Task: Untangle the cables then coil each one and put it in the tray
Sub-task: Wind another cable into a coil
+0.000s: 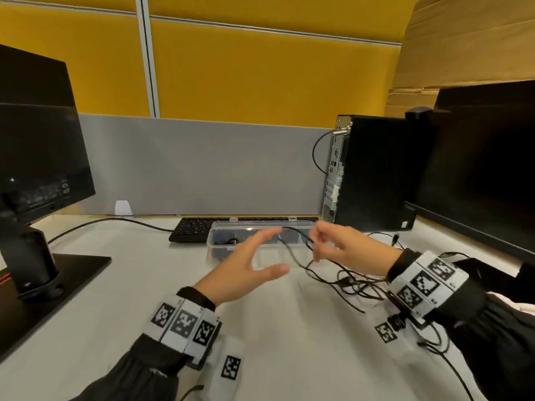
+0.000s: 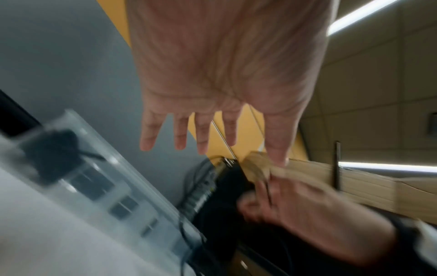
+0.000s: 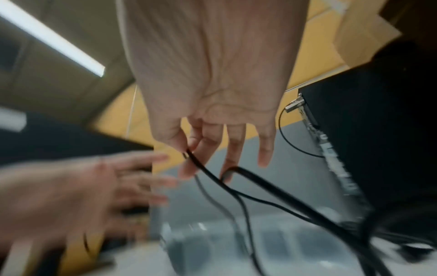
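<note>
- Yellow and grey partition panels are standing behind a pale surface in the head view, with a clear plastic tray lying in front of a keyboard; a dark coil is sitting in the tray's left end.
- The left hand is hovering with fingers spread and holding nothing, while the right hand is pinching a black cable above the tray, and the tangled cables are lying on the surface beside the right wrist.
- From the left wrist, the left hand is showing straight, parted fingers above the blurred tray.
- From the right wrist, the right hand is pinching the cable between thumb and forefinger; loops are hanging toward the tray, beside a black computer tower.
</note>
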Available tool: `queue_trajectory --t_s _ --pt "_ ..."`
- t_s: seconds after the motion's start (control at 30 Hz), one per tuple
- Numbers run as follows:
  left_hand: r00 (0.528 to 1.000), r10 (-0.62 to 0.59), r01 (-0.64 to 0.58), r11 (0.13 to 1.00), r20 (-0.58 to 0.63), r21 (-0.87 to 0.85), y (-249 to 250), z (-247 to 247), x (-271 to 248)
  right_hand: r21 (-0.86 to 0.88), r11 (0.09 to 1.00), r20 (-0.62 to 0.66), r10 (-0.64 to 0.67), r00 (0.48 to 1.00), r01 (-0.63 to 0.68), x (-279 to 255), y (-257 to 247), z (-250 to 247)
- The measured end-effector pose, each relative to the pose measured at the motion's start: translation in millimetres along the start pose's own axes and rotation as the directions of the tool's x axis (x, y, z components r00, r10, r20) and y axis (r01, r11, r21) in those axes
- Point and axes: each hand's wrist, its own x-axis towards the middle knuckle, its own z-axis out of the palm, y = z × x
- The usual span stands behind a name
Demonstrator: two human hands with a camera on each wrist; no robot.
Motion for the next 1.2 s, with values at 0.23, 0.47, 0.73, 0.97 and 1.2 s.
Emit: queue_trajectory --t_s 0.23,0.47,0.73,0.97,1.2 --pt "0.920 0.133 -0.246 0.928 -0.369 -0.279 10 13 3 0.415 0.884 -0.112 -0.187 0.976 0.217 -7 -47 -14" --pt "0.708 0.067 -0.425 0.835 -0.703 -0.349 1 -22 -10 -0.012 0.973 -0.478 -0.208 0.854 0.231 -3 -40 -27" --pt "0.940 -0.092 -0.008 0.956 -0.328 -0.292 -18 -46 -14 -0.038 0.997 -0.365 -0.083 0.927 0.074 -4 -22 -30" --pt "0.975 0.025 -0.103 0.932 -0.222 -0.347 -5 -43 -17 0.167 0.955 -0.295 -0.191 0.936 0.247 11 -52 -5" --pt "0.979 0.114 -0.166 0.923 -0.167 -0.348 6 -38 -19 0.106 0.960 -0.201 -0.235 0.951 0.260 27 -61 16"
